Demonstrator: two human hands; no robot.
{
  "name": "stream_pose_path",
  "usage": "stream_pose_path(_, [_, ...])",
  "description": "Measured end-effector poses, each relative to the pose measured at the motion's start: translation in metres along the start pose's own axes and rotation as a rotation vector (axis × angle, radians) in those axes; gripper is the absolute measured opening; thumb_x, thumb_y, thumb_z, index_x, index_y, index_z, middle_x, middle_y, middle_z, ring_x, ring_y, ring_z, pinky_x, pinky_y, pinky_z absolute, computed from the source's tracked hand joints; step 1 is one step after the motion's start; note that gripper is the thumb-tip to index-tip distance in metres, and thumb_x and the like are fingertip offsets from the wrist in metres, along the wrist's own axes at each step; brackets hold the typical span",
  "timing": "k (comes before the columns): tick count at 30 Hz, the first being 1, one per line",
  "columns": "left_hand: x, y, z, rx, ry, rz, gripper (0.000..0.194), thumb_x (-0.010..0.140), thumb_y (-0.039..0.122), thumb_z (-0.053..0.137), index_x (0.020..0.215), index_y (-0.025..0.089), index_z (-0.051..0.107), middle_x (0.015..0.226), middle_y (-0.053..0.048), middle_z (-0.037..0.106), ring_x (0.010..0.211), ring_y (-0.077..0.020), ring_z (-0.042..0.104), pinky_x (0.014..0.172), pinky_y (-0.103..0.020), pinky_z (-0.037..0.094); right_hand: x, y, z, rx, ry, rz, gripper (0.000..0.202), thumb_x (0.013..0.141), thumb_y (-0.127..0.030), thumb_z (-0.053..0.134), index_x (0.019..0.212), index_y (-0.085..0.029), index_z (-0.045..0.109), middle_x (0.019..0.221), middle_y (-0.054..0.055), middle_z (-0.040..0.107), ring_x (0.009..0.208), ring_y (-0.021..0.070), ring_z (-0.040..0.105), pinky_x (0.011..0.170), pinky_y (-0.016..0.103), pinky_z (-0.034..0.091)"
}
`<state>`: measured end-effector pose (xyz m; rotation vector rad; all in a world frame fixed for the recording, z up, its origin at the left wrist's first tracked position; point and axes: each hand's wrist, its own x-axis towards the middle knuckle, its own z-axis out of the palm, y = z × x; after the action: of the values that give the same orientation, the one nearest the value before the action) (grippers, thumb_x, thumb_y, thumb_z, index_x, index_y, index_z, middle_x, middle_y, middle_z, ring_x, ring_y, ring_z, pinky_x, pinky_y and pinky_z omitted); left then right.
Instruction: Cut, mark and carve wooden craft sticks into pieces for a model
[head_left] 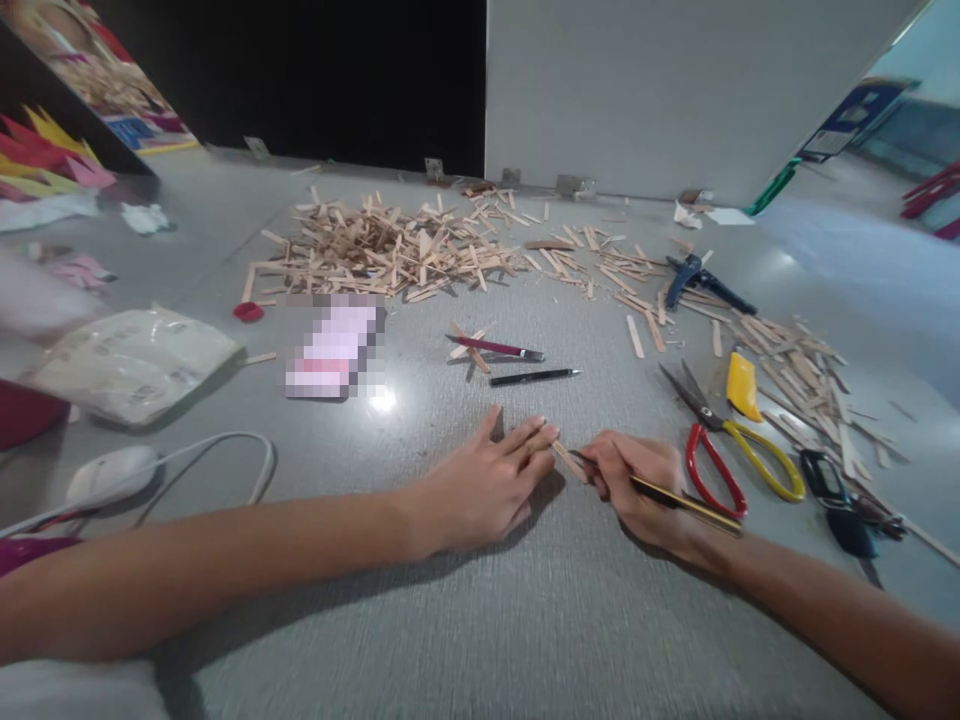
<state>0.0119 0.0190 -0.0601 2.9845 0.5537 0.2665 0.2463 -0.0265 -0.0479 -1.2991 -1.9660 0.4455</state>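
Bare forearms come in from the lower corners over a grey table, beside a bit of pale cloth at the bottom left. The left hand lies palm down with its fingers extended and its thumb spread away, gripping nothing; its fingertips press on the far end of a thin wooden strip. That strip lies slantwise on the table between the two hands. The right hand is closed in a writing grip round a yellow-and-black pencil, whose back end slopes over the wrist. Its point seems to meet the strip, though fingers partly cover the spot.

Just beyond the hands lie a black pen and a maroon pen-like tool, the latter across a few crossed sticks. Scissors (one red loop, one yellow) rest with blades parted just beside the right hand, near a yellow object. Farther back spreads a heap of sticks, with a dark blue tool at the right. At the left are a blurred-out pink item, a plastic packet and a white mouse.
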Motion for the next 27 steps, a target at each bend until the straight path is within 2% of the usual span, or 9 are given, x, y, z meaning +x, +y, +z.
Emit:
stream_pose_path(3, [0.0, 0.0, 0.0, 0.029, 0.002, 0.019, 0.042, 0.106, 0.029, 0.054, 0.142, 0.007, 0.058, 0.159, -0.025, 0.056, 0.154, -0.0404, 0.048, 0.121, -0.063, 0.037, 0.002, 0.0, 0.0, 0.01, 0.042, 0.036, 0.051, 0.115, -0.039, 0.041, 0.072, -0.022, 0.062, 0.054, -0.003, 0.06, 0.044, 0.0104, 0.055, 0.048, 0.024, 0.042])
stream_pose_path(12, [0.001, 0.0, 0.003, 0.078, 0.038, 0.054, 0.041, 0.103, 0.033, 0.062, 0.134, 0.008, 0.062, 0.156, -0.026, 0.06, 0.149, -0.0421, 0.054, 0.116, -0.06, 0.043, 0.015, -0.002, -0.001, 0.175, -0.111, 0.201, 0.053, 0.113, -0.047, 0.045, 0.066, -0.024, 0.053, 0.054, -0.003, 0.06, 0.048, 0.0109, 0.055, 0.049, 0.022, 0.043])
stream_pose_path(19, [0.001, -0.001, 0.001, 0.059, 0.02, 0.035, 0.039, 0.102, 0.034, 0.063, 0.134, 0.011, 0.062, 0.157, -0.023, 0.059, 0.15, -0.0403, 0.053, 0.118, -0.058, 0.044, 0.015, 0.0, 0.0, 0.174, -0.138, 0.221, 0.05, 0.112, -0.045, 0.044, 0.067, -0.024, 0.051, 0.055, -0.003, 0.06, 0.048, 0.0109, 0.054, 0.051, 0.023, 0.043])
stream_pose_path(27, [0.0, -0.002, 0.004, 0.018, 0.073, 0.072, 0.041, 0.099, 0.031, 0.066, 0.131, 0.007, 0.061, 0.158, -0.029, 0.056, 0.149, -0.0414, 0.054, 0.125, -0.055, 0.041, 0.016, 0.001, 0.001, 0.135, -0.14, 0.189, 0.054, 0.112, -0.052, 0.041, 0.066, -0.025, 0.048, 0.055, -0.003, 0.055, 0.047, 0.0111, 0.05, 0.05, 0.025, 0.039])
